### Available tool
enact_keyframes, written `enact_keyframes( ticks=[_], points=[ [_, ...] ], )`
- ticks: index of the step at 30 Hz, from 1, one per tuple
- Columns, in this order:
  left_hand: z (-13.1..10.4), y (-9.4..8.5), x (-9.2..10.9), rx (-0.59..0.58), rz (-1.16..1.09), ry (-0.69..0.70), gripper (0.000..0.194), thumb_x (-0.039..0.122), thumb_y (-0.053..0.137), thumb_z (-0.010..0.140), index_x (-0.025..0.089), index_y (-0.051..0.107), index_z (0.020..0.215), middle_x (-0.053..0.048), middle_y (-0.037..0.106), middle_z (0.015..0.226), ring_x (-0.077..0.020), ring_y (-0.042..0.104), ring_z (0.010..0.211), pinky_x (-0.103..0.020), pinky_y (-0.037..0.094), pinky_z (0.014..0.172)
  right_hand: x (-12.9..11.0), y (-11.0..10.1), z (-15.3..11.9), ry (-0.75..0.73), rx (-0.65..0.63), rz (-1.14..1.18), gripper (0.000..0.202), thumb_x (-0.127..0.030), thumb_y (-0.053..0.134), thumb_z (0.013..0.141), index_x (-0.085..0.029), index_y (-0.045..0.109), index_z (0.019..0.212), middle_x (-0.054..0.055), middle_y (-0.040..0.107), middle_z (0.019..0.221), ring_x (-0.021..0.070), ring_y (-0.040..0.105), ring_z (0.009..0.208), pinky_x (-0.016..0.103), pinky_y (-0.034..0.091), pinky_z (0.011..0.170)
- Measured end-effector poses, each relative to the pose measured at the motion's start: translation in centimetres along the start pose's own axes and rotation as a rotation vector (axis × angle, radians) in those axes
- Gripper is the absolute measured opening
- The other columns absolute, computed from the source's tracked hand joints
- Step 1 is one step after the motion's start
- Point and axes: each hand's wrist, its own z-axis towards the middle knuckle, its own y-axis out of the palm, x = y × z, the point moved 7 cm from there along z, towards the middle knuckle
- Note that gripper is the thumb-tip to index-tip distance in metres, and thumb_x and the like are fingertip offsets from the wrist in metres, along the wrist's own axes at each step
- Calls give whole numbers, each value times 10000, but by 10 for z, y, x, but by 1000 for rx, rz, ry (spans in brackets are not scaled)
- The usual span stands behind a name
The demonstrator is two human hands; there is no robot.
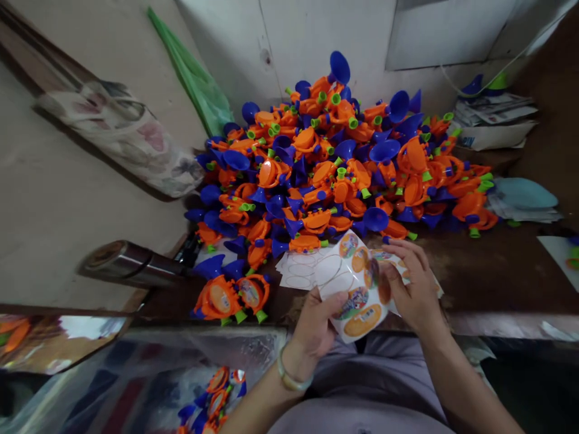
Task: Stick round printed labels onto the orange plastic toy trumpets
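Note:
My left hand [320, 322] grips a white sheet of stickers [353, 283] by its lower left, thumb on top. Oval and round orange printed stickers remain on it, beside bare oval outlines. At the sheet's right edge, my right hand [411, 286] pinches a blurred orange sticker [383, 286] between thumb and forefinger; its other fingers are curved. More sticker sheets [391, 259] lie under and behind that hand. Used backing sheets [296, 270] with empty outlines rest to the left. Two toy trumpets [219, 298], orange with blue bells and green mouthpieces, bear stickers near the table's front left.
A large heap of toy trumpets [316, 172] covers the back of the table [488, 271]. At left lies a steel flask [131, 263]. A light blue dish [527, 194] sits on papers at right. Below left, a plastic bag [149, 374] stands near more trumpets [217, 398].

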Motion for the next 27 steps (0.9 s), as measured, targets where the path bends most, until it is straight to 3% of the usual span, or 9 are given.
enact_keyframes(
  ticks=[4,7,11,16,21,24,27],
  points=[
    [-5,-4,16,162,44,191,394,335,1062,513,225,858,832,-24,875,901,-194,818,844,-278,645,818,-40,-4,-5,-268,-30,-174,219,-432,590,1086,-279,742,1122,73,774,1119,290,671,1159,493,544,1017],
    [-6,0,20,149,86,216,400,365,1060,491,227,869,813,-23,866,850,-186,800,768,-278,643,773,-56,5,-11,-335,-117,-144,289,-508,589,1083,-271,748,1128,54,801,1029,280,672,1118,447,560,964],
    [-7,-1,18,109,135,201,417,415,1048,507,206,871,822,-43,854,846,-205,789,779,-303,637,783,-63,15,-14,-385,-168,-71,223,-424,605,1090,-260,742,1025,23,803,913,242,693,1003,387,576,881],
    [-9,-8,15,210,89,237,489,464,1052,518,240,870,912,-38,864,941,-211,800,855,-314,638,832,-66,13,-22,-433,-16,-202,84,-267,698,1038,-273,777,1064,31,800,953,272,662,1073,426,544,920],
    [-10,-10,15,307,63,313,553,498,1055,520,258,861,979,-57,870,1045,-280,814,1033,-390,640,957,-72,10,-30,-456,143,-290,224,-139,781,952,-302,792,1105,35,783,1019,275,642,1086,433,525,953],
    [-10,-11,18,327,69,324,647,517,1040,551,260,843,1111,-80,860,1139,-326,799,1127,-435,637,1005,-79,6,-33,-487,166,-253,226,-113,774,943,-302,788,1067,27,767,981,264,633,1072,414,525,940],
    [-7,-11,24,289,63,284,685,528,988,660,222,802,1244,-120,829,1248,-366,761,1229,-479,609,1079,-91,0,-36,-574,65,-83,158,-169,704,1007,-311,774,1007,5,726,882,242,612,1008,399,525,925]
  ],
)
